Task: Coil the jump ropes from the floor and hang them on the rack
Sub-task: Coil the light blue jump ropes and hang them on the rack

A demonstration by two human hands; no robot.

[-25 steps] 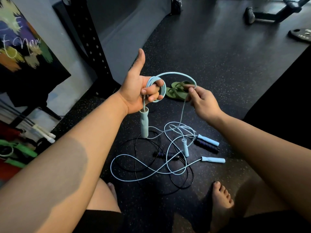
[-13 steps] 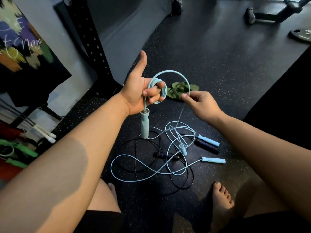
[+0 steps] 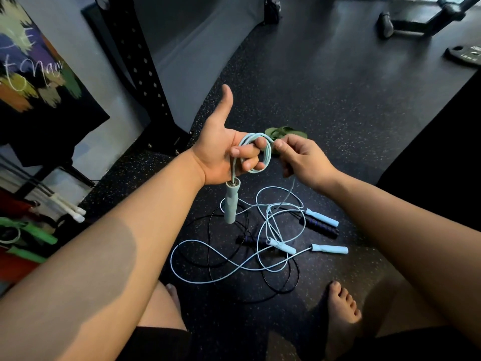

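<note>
Smooth blue cord (image 3: 266, 152), round loops

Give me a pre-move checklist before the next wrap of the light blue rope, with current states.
1. Coil seated around left hand fingers: ok.
2. Right hand pinching the rope at the coil: ok.
3. Held handle hanging free below the left hand: ok.
4. Slack on floor clear of the black rope: not ok, they cross.
5. Which floor handle is this rope's other end: cannot tell.
</note>
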